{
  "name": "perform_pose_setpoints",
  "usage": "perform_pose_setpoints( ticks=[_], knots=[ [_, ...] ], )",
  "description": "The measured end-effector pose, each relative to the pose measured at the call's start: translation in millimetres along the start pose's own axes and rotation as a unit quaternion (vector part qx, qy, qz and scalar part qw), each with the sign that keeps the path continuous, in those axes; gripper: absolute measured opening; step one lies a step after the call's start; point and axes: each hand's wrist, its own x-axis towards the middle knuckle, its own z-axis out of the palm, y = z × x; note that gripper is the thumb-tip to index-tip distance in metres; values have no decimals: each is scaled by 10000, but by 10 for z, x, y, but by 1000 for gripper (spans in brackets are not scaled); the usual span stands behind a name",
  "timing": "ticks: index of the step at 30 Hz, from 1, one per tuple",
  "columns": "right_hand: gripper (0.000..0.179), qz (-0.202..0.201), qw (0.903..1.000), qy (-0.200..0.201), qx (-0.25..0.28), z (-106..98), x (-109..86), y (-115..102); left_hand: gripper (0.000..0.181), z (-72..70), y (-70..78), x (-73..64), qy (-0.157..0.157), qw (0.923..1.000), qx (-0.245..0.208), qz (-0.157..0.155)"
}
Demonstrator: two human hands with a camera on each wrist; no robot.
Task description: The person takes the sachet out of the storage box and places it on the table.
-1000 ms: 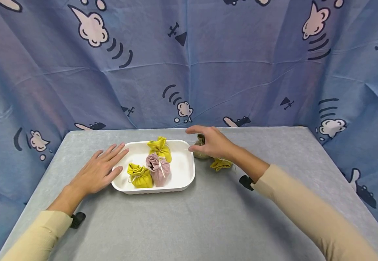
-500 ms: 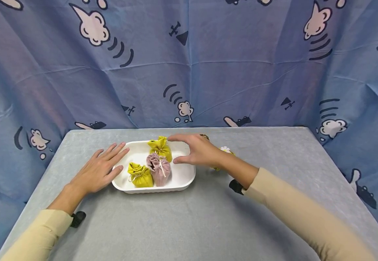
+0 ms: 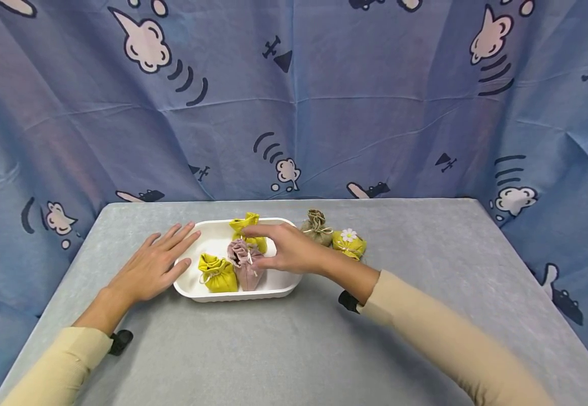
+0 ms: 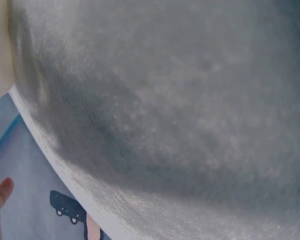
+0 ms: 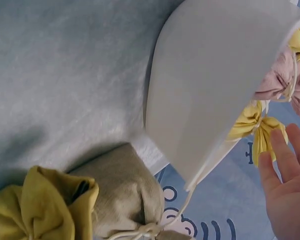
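Observation:
A white tray (image 3: 281,284) holds two yellow drawstring pouches, one in front (image 3: 221,279) and one behind (image 3: 248,218), with a pink drawstring pouch (image 3: 248,277) between them. My left hand (image 3: 154,265) rests at the tray's left rim, fingers straight. Over the tray's right part hovers my right hand (image 3: 294,248), thumb and fingers spread apart beside the pink pouch. Its fingertips partly cover the pink pouch and the rear yellow one. In the right wrist view the right hand (image 5: 292,185) appears with extended fingers and nothing held.
Right of the tray stand a brown drawstring pouch (image 3: 318,230) and a yellow pouch with a white flower (image 3: 350,247), side by side on the grey table (image 3: 273,349). A blue patterned curtain (image 3: 365,113) hangs behind the table.
My right hand has moved left from beside the brown pouch to over the tray, near the pink pouch. That uncovers the brown and flowered pouches. My left hand stays put.

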Motion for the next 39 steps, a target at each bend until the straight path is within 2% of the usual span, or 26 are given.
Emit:
perform_pose_setpoints(
  ticks=[4, 15, 29, 39],
  knots=[
    [65, -19, 10000, 19, -68, 44, 26, -4, 59, 7, -2, 0, -5, 10000, 20, 2],
    [67, 249, 9994, -162, -159, 97, 92, -23, 60, 10, -7, 0, -15, 10000, 3, -19],
    [63, 573, 9959, -679, -178, 164, 180, -66, 61, -2, -13, -7, -80, 9999, -24, -64],
    [54, 470, 9950, -808, -352, 214, 170, -45, 61, 7, -20, 0, -62, 10000, -8, -49]
  ],
)
